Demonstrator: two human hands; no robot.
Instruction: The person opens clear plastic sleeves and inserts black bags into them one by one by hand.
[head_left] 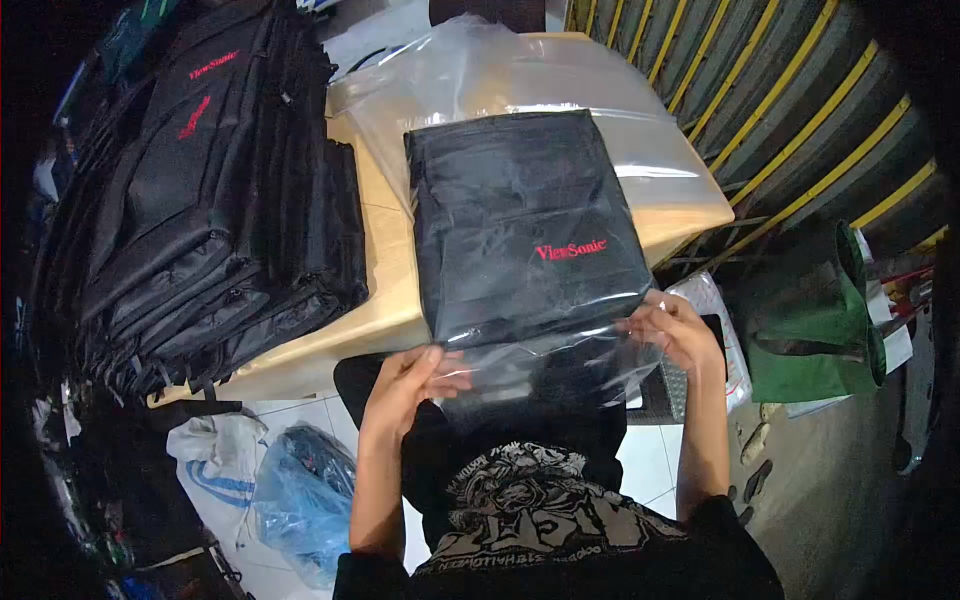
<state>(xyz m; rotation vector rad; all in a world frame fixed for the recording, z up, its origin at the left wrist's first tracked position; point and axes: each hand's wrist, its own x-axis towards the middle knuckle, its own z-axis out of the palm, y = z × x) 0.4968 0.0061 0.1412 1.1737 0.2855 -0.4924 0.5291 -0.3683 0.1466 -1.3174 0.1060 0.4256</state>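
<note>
We had one stack of black bags (200,200) at left, too many to count, one logo clearly reading "ViewSonic"! Dead centre, one clear plastic sleeve (540,350) held one red-lettered ViewSonic bag (520,200). Our two hands, left (440,370) and right (648,322), pinched its lower edge, fingers nearly closed.

Bag pile (200,220) left on table (385,255); plastic sheets (560,75) behind ViewSonic bag (520,215).

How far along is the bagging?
Done: the ViewSonic bag looks to be inside its clear sleeve.
In hand: the left hand and right hand hold the sleeve's near end, which extends past the bag.
Left, probably: securing that end, then the stacked bags, which appear unwrapped.
</note>
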